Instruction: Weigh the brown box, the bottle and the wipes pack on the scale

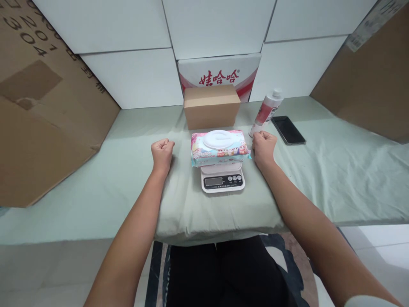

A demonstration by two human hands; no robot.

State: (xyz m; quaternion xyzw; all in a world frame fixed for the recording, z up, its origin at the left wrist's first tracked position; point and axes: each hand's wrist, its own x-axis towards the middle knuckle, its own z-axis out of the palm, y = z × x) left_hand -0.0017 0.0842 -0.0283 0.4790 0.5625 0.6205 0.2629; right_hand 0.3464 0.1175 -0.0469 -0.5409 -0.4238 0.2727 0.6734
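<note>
Evidently nothing is being gripped on the table, which is spread with a pale green cloth. At left, the person's left hand is balled into a fist, fingers curled tightly together, well in from the table's front edge. Between the hands, above the middle of that edge, a pink-and-blue film pack of wipes with a white oval lid lies across a white plastic kitchen scale. I'd judge the pack fairly heavy for its size, soft and yielding, its film somewhat slippery; its two short ends, taken low, look a safer hold than the lid. The scale seems stiff and light, best held by its outer rim. Farther right, the right hand is closed the same way, just beside the pack's right end. Behind that fist leans, to my eye, a white plastic bottle with a red label, probably stiff enough to grasp round the middle.

As for what escapes me: the left palm is turned from sight, the pack covers most of the scale's platform, I can read no figure on its grey display, and I cannot tell whether the right fist touches the bottle's foot.
</note>
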